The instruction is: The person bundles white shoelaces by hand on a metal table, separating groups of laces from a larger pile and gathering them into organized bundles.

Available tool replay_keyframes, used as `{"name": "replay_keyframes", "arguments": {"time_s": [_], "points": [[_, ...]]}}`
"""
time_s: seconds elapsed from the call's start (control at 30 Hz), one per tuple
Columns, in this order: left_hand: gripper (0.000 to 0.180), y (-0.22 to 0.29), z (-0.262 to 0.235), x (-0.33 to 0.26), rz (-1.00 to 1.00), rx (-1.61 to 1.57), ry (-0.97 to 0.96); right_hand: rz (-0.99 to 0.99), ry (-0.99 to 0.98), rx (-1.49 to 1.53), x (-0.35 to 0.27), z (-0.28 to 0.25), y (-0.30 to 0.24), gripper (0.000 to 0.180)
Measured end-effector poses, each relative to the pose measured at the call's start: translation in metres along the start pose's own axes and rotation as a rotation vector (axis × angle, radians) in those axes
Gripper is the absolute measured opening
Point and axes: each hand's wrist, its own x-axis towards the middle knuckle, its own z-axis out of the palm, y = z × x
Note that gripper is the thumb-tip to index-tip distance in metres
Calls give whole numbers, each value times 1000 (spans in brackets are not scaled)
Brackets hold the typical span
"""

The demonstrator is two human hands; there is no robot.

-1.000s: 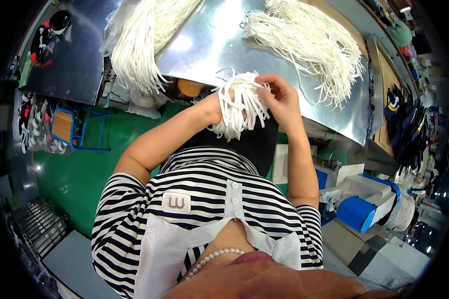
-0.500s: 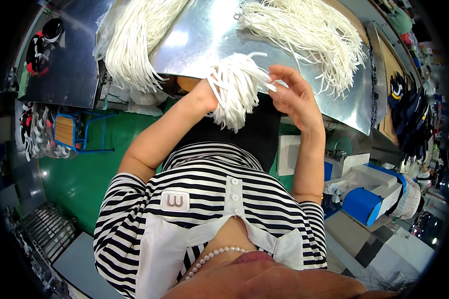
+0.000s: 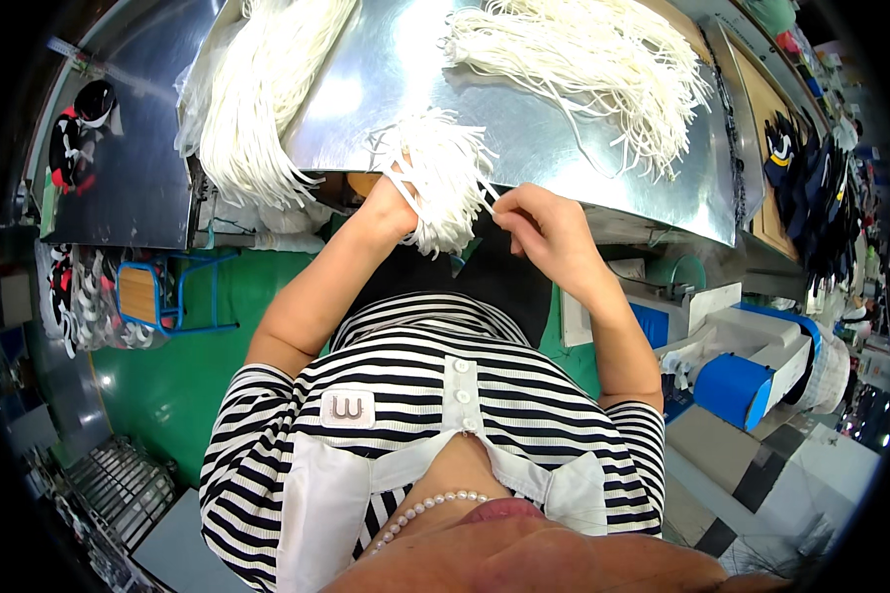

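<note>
A thick bunch of white cords (image 3: 447,178) hangs over my left hand (image 3: 398,202), its loose ends fanning out above the front edge of the metal table. The cords hide most of that hand's fingers, which are closed round the bunch. To the right of it, my right hand (image 3: 544,225) pinches the end of one white cord between thumb and fingertips, and a short stretch of this cord runs back to the bunch.
On the metal table (image 3: 366,114) lie a long hank of white cords (image 3: 267,99) at left and a tangled heap (image 3: 603,69) at right. A blue-framed stool (image 3: 173,295) stands at left. A blue and white machine (image 3: 737,381) is at right.
My right hand has come down and inward, its fingers closing from a looser pose into a pinch on a cord end. The bunch has shifted slightly left with my left hand.
</note>
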Motion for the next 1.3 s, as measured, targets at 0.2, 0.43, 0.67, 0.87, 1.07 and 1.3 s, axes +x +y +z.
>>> {"name": "replay_keyframes", "arguments": {"time_s": [0.2, 0.43, 0.67, 0.87, 1.07, 1.3], "points": [[30, 11, 22, -11, 65, 187, 93, 59, 108, 391, 26, -2, 12, 14], [37, 8, 44, -28, 32, 159, 39, 20, 46, 272, 74, 15, 57, 27], [36, 26, 26, -36, 96, 237, 46, 59, 131, 424, 72, -9, 51, 18], [36, 19, 28, -28, 32, 118, -21, 51, 143, 694, 63, -10, 60, 20], [37, 14, 47, -24, 133, 223, 139, 52, 109, 1045, 57, -2, 60, 18], [32, 10, 41, -20, 159, 219, 305, -94, 113, 426, 34, 20, 22, 26]]}}
